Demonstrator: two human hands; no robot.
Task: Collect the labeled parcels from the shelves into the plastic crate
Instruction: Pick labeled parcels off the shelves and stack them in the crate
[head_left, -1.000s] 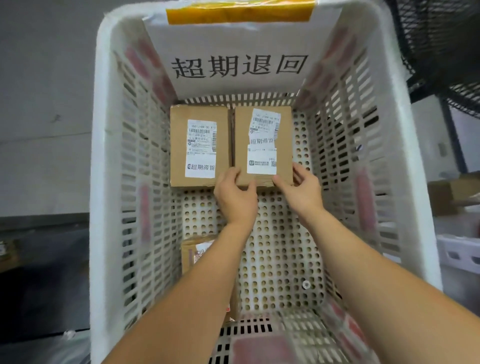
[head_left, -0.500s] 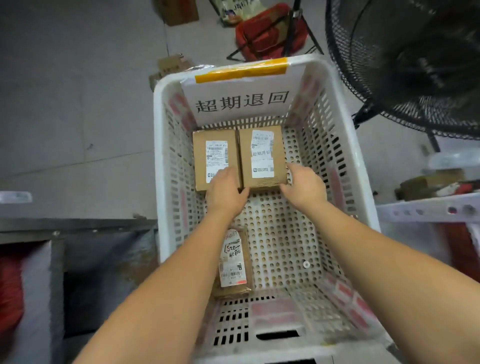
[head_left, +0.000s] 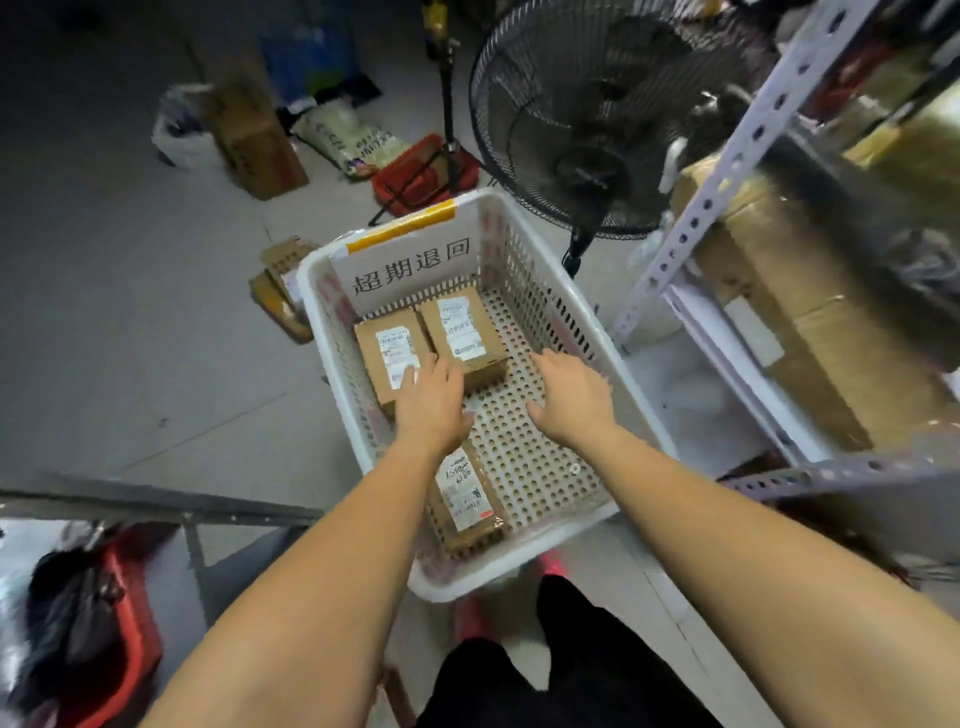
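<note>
Both hands have let go of the far right parcel (head_left: 462, 332) and drawn back from it, and the view has lifted away from the crate (head_left: 335, 364). That parcel lies flat on the perforated crate floor against the far wall, touching the far left parcel (head_left: 387, 348) beside it. A third parcel (head_left: 467, 499) lies at the near end, partly under the left forearm.

All three are small brown corrugated cartons with white printed labels on top. They look light and stiff, with crisp edges and a matte surface that should not slip. A grip across the short sides, clear of the label, would likely suit them.

The left hand (head_left: 431, 400) hovers over the near end of the far left parcel with its fingers straight, holding nothing; whether it touches I cannot tell. The right hand (head_left: 571, 400) is spread over bare crate floor, also holding nothing.

The crate is white slotted plastic with a paper sign (head_left: 410, 265) on its far wall. It stands on a grey floor (head_left: 130, 338) beside a black fan (head_left: 587, 114) and perforated metal shelving (head_left: 727, 171).
</note>
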